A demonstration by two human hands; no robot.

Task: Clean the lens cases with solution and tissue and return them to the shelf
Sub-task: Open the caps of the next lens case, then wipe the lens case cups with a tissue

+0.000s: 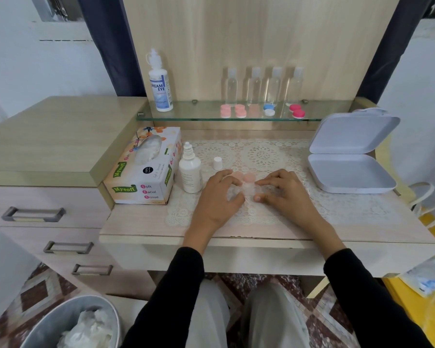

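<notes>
A clear lens case (249,190) lies on the lace mat between my hands, its wells uncovered. My left hand (217,197) holds its left end with curled fingers. My right hand (285,190) pinches its right end between thumb and forefinger. Two pale pink caps (244,177) lie just behind the case. An uncapped white solution bottle (190,172) stands left of my left hand, its cap (217,163) upright behind it. The tissue box (143,169) sits further left. On the glass shelf (186,118) rest two pink cases (232,111), a blue-white case (269,110) and a red case (296,111).
A large solution bottle (160,84) and several clear travel bottles (264,86) stand on the shelf. An open white box (349,172) sits at the table's right. A bin (73,322) with used tissue stands on the floor at the left, beside the drawers (35,214).
</notes>
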